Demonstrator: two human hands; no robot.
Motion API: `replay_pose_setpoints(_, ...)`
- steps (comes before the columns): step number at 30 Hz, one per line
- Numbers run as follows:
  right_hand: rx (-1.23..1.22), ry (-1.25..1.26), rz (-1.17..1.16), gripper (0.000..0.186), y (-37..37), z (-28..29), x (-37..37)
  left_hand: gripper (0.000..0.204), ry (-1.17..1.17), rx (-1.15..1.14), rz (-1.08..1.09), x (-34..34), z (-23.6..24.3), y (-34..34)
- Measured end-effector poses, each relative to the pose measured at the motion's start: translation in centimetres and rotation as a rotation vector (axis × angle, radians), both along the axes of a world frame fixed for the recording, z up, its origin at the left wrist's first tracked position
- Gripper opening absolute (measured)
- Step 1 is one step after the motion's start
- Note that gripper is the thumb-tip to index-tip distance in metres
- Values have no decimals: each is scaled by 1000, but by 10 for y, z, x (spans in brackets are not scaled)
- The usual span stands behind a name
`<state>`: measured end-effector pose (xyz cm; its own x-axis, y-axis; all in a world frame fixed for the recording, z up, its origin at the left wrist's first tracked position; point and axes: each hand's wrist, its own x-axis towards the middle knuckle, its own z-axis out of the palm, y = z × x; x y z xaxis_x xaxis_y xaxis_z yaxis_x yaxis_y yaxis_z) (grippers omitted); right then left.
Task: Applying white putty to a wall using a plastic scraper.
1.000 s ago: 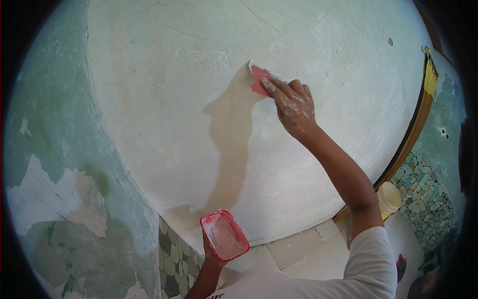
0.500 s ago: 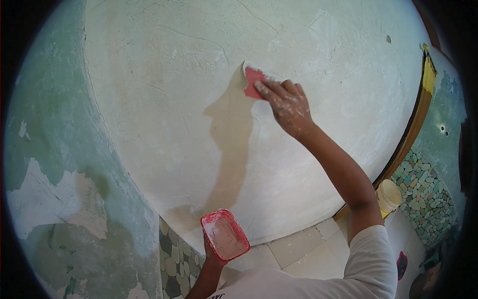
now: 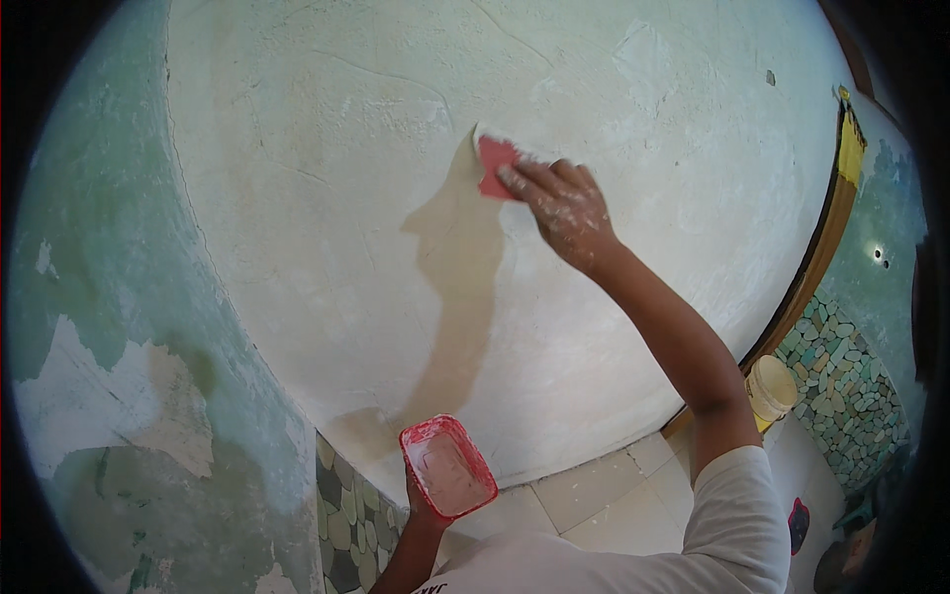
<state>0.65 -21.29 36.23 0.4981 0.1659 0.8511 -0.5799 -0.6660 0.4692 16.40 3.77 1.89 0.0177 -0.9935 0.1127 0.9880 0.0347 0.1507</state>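
the right hand (image 3: 572,213), speckled with whitish smears, pinches a flat pink scraper (image 3: 498,170) between thumb and fingers, grip narrow. the scraper's paste-coated far edge is against the pale wall (image 3: 614,317), a little far of its middle, and the tool points toward the left. the left hand (image 3: 423,507) holds a red rectangular tub (image 3: 478,453) from its left and near side; its fingers are mostly hidden behind the tub, so i cannot tell how they are spread. the tub is tilted so its inside shows, with pale pinkish paste (image 3: 447,477) in it and smears along the rim. it sits near and left of the scraper, well apart from it.

a shadow (image 3: 460,267) runs down the wall from the scraper toward the tub. the wall's far part has ridges and rough patches. to the left, past a cracked corner line, is a green wall (image 3: 99,238) with a large whitish patch (image 3: 104,391); near its foot is stone facing (image 3: 341,515). on the right, a wooden frame (image 3: 829,238) borders the pale wall. a cream bucket (image 3: 764,401) stands beside the right elbow, on the light tiled floor (image 3: 589,495).
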Motion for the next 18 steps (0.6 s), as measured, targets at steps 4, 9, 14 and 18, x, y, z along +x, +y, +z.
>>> replay_pose_setpoints(4, 6, 210, 31, 50, 3, -17, 3, 56, 13, 17, -14, 1, 1, -1)
replay_pose_setpoints(9, -50, 155, 21, 50, 17, 10, 3, 56, -8, -11, 6, 4, -2, -1)
replay_pose_setpoints(14, -173, 11, 50, 55, 4, 48, 9, 56, -22, 3, 29, 3, -7, -8)
replay_pose_setpoints(18, -193, 37, 80, 50, -13, 59, 21, 62, -56, 16, 19, 5, -16, -8)
